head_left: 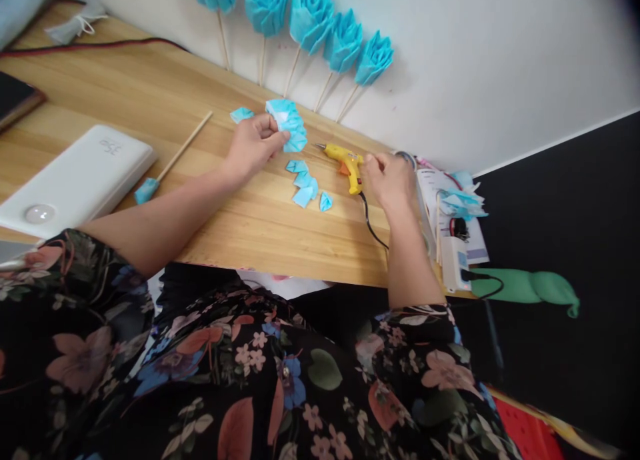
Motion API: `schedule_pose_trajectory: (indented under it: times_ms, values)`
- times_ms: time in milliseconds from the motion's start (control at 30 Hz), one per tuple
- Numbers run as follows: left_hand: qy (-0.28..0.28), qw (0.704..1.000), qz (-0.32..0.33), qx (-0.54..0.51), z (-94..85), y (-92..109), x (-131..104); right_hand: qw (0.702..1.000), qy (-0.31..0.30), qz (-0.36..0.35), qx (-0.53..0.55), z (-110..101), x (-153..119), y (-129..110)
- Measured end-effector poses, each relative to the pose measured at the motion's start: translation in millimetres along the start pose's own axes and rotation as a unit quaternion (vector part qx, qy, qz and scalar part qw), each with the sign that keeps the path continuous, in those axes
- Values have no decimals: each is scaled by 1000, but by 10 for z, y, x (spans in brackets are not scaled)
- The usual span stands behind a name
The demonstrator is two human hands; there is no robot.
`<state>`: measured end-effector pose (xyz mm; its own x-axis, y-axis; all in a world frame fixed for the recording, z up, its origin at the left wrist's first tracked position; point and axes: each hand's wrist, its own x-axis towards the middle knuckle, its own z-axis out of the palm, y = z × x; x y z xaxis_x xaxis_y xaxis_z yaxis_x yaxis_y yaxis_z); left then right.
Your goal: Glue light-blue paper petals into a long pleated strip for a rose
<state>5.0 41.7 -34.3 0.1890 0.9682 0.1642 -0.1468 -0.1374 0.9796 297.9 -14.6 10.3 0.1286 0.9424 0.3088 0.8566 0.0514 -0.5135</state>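
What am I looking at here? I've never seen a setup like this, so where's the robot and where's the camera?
There is no robot: these are a person's two bare hands, seen from a camera worn on the head, looking forward and down. That is why the patterned sleeves and lap fill the bottom.

The left hand has a pleated blue piece in its grip. The right hand is at the back end of a yellow glue gun; how firmly it holds it, I can't tell.

On the wooden table lie loose blue pieces, a stick with a blue bud and a white device. Five blue flowers on sticks stand along the wall.
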Motion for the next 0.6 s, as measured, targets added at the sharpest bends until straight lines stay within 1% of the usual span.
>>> schedule_pose_trajectory:
  times_ms: [67,133,200,233,333,400,500,533,600]
  values:
    - [-5,1000,-4,-3,22,46,-33,996,4,52,-68,14,-84,62]
    - [-5,1000,-5,-5,36,84,-59,990,-24,87,-106,77,-148,70]
    - [-3,1000,-5,-1,45,107,-73,987,-58,89,-119,159,-170,56]
    - [-1,1000,-5,2,49,113,-77,987,-66,83,-124,198,-165,53]
    - [9,1000,-7,3,56,124,-79,988,-59,69,-125,274,-108,85]
    - [12,1000,-14,-5,56,135,-78,991,-57,80,-91,283,-62,127]
    - [22,999,-29,-14,44,158,-81,986,-81,145,34,251,-26,161]
    - [25,999,-32,-16,37,166,-83,977,-85,173,89,235,-24,156]
    - [31,999,-33,-20,22,178,-89,951,-81,222,201,200,-30,119]
